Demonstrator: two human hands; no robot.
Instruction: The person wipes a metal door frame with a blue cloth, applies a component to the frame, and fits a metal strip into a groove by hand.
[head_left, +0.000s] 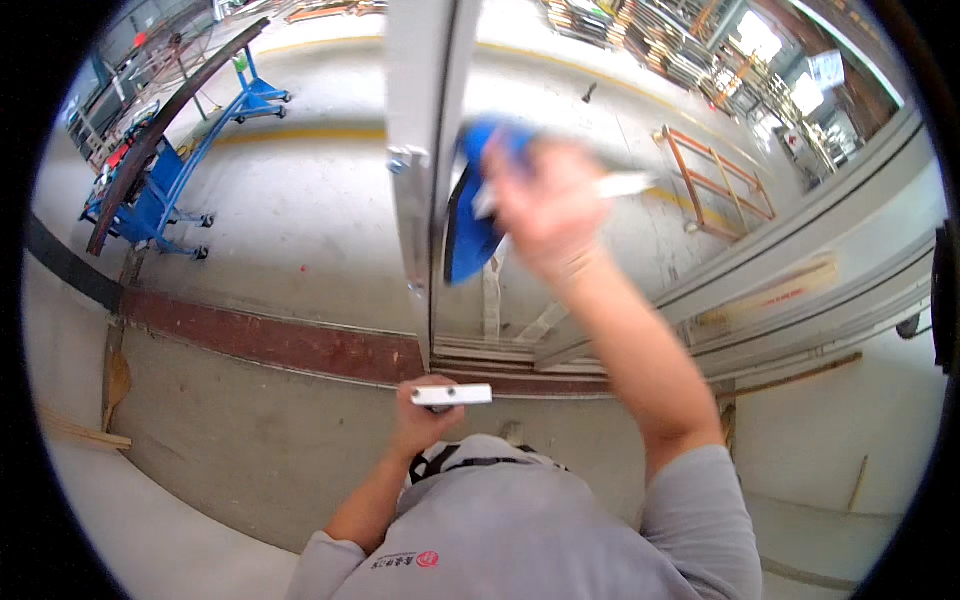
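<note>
My right hand (pixel 550 215) is raised beside a tall, light grey upright frame (pixel 412 230) and is smeared by motion. Its fingers are curled around a white bar-shaped piece (pixel 625 184), one end of which sticks out to the right. A blue flat piece with a dark edge (pixel 475 232) lies between that hand and the upright; its kind is unclear, and I cannot tell whether it is held too. Low in front of my body, my left hand (pixel 418 424) is closed on a short white bar with two dark holes (pixel 468 394).
A dark red sill (pixel 270 340) crosses the floor at the upright's foot. Sliding frame rails (pixel 800 300) run along the right. Beyond the opening stand a blue wheeled cart (pixel 165 195) at left and an orange metal frame (pixel 715 180) at right. Wooden strips (pixel 85 430) lie at far left.
</note>
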